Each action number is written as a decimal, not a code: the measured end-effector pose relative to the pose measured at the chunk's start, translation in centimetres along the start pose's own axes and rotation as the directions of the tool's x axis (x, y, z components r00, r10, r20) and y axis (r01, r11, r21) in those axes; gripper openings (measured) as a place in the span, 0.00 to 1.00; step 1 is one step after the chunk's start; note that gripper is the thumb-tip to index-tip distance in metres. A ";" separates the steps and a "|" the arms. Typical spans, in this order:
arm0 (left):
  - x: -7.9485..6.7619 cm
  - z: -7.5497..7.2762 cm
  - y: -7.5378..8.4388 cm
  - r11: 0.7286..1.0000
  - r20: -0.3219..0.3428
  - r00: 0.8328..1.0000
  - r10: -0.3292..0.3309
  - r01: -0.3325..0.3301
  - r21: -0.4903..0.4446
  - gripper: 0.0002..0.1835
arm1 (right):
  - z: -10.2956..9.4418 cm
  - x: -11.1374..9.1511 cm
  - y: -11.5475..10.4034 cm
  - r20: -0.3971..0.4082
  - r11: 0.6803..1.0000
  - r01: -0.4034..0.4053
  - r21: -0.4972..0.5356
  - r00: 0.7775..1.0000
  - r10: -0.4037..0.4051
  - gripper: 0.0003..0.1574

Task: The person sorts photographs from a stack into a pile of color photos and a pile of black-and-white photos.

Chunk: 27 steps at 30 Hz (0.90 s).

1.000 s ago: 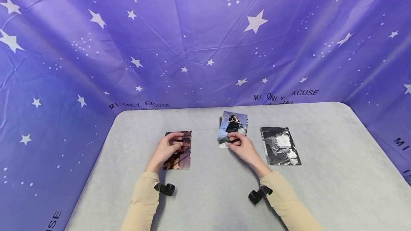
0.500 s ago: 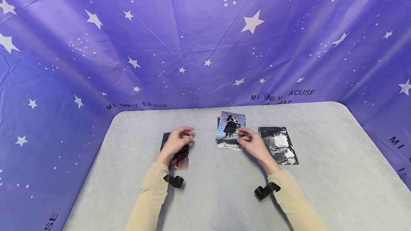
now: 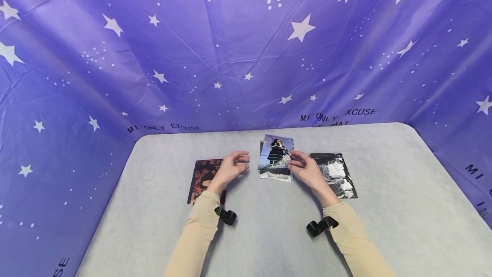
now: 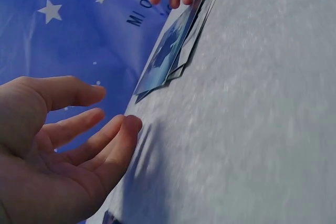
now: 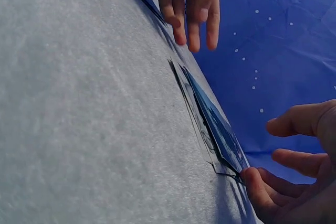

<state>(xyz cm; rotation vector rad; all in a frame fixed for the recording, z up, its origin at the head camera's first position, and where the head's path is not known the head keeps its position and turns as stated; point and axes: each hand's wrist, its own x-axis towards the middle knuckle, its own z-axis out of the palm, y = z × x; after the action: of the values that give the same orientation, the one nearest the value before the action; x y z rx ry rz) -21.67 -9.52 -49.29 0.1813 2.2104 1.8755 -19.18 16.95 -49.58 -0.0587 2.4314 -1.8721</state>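
As hands flank pile, blue photo tops it.

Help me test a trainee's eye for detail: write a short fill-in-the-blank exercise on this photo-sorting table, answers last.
1. The photos lie in ____ separate places on the grey table.
2. The right-hand photo is printed in black and ____.
3. Comparing the left grip with the right grip, the ____ one is closer to the middle stack.
4. The large white shapes on the purple backdrop are ____.

Missing words: three; white; right; stars.
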 end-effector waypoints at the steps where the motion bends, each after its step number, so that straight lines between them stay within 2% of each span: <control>1: 0.2 0.2 -0.1 1.000 -0.003 1.000 -0.004 0.004 -0.010 0.25 | 0.0 0.0 0.0 0.002 1.000 -0.003 0.004 1.000 0.003 0.34; 8: 1.6 1.5 -0.3 0.999 -0.011 1.000 -0.007 0.006 -0.041 0.28 | -0.1 0.0 0.1 -0.004 0.998 -0.030 0.047 1.000 0.030 0.36; 13: 2.3 2.1 -0.4 0.992 -0.005 1.000 -0.018 0.017 -0.128 0.29 | -0.1 0.1 0.1 0.001 0.995 -0.046 0.087 0.999 0.046 0.36; 18: 2.6 2.5 -0.2 0.978 0.008 0.999 -0.041 0.042 -0.204 0.29 | 0.1 0.2 0.2 0.010 0.992 -0.055 0.111 0.998 0.054 0.33; 27: 2.5 2.9 0.2 0.975 0.027 0.998 -0.053 0.058 -0.216 0.28 | 0.1 0.4 0.1 -0.007 0.983 -0.067 0.170 0.998 0.069 0.30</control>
<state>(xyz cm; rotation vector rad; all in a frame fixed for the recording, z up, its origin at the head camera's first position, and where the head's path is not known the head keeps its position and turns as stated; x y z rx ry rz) -23.39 -6.08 -49.81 0.0984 1.9576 2.0560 -19.54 16.85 -49.71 0.0455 2.2413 -2.0459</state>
